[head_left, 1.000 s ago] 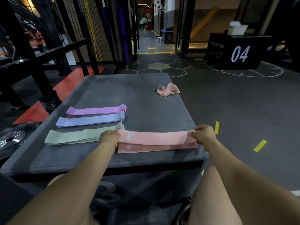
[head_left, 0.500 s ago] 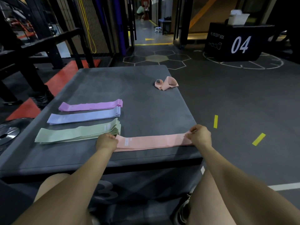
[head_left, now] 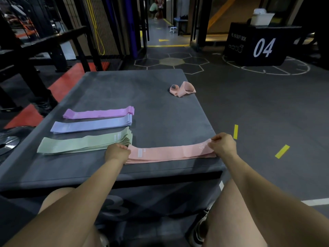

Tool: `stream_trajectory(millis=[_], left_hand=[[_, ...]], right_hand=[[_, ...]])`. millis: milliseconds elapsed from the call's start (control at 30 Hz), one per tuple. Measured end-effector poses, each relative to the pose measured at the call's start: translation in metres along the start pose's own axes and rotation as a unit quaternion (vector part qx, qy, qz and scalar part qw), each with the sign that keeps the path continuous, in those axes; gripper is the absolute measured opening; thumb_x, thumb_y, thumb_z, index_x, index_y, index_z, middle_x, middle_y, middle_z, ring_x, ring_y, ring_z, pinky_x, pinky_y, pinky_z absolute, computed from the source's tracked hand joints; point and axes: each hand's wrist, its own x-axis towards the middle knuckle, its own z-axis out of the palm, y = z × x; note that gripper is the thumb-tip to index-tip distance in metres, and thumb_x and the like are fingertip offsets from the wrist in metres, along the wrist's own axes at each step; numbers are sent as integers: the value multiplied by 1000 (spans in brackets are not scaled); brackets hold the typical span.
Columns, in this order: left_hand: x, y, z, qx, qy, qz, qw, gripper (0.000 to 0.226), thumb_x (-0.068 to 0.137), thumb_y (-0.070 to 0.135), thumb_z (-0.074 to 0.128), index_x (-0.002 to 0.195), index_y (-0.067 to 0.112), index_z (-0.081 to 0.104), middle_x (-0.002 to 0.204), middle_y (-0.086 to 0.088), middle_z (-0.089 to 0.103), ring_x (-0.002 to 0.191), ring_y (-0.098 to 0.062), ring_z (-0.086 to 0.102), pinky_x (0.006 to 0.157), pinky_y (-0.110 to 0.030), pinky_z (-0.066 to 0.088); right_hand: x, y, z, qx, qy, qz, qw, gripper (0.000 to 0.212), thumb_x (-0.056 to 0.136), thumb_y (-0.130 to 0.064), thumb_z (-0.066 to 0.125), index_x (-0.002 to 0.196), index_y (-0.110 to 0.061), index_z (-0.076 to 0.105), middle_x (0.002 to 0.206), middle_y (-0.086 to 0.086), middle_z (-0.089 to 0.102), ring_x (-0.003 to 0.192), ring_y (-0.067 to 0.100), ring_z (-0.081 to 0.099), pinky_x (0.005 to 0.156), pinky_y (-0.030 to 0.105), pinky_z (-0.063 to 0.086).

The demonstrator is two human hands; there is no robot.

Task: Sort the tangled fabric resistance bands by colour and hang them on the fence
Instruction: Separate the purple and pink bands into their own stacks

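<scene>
- Three flat stacks of fabric bands lie side by side on the grey padded box used as a counter point(head_left: 106, 90), all to the left of the left hand's grip: the pale green stack of fabric bands point(head_left: 83, 144) nearest, the light blue stack of fabric bands point(head_left: 92, 124) just beyond it, and the lilac stack of fabric bands point(head_left: 99, 113) farthest.
- The right end of the green stack sits just beside the left grip, its layered edges fanned a little.
- The left hand point(head_left: 116, 152) is curled, fingers pinching the left end of the long flat pink fabric bands point(head_left: 169, 152).
- The pink bands stretch straight between the two grips, lying along the near edge of the counter; a small white label shows close to the left grip.
- A loose crumpled pink fabric band point(head_left: 182, 89) rests well beyond the two grips, near the counter's far right edge, apart from every stack.
- The right hand point(head_left: 222, 146) is curled too, thumb and fingers pinching the right end of the pink bands at the counter's right corner.
- To the right of that grip, two yellow tape marks point(head_left: 282, 151) lie on the dark floor, and a black box marked 04 point(head_left: 261, 47) stands far beyond.
</scene>
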Motion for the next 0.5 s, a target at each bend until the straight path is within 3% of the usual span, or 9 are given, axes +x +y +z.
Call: stream_trajectory(millis=[100,200,333,500], left_hand=[[-1,-3,0,-11,-1,-5,1000,9,79,1,63,74,9,63,101,-15,69,91,-28,62,78,-24,43],[0,-6,1,-11,7,-5,1000,26,79,1,63,61,16,53,95,-13,68,81,-25,58,74,-23,40],[0,-5,1,-10,16,-6,1000,25,81,0,61,63,16,53,87,-9,61,79,-20,53,72,-21,37],[3,-11,5,-22,17,-11,1000,27,79,-4,57,61,16,51,92,-17,66,85,-30,62,73,-26,44]], right_hand=[[-2,3,3,-4,3,-8,1000,15,80,-3,64,94,-4,67,98,15,68,95,31,61,74,26,44],[-3,7,6,4,12,-8,1000,10,78,-4,66,88,-6,67,94,15,68,90,32,63,77,31,49],[-2,8,6,19,9,-20,1000,8,78,-5,69,80,-11,64,87,13,66,82,27,61,75,31,50],[-5,16,11,-13,13,-30,999,10,80,-7,67,79,-10,58,82,10,60,78,26,54,68,26,39]])
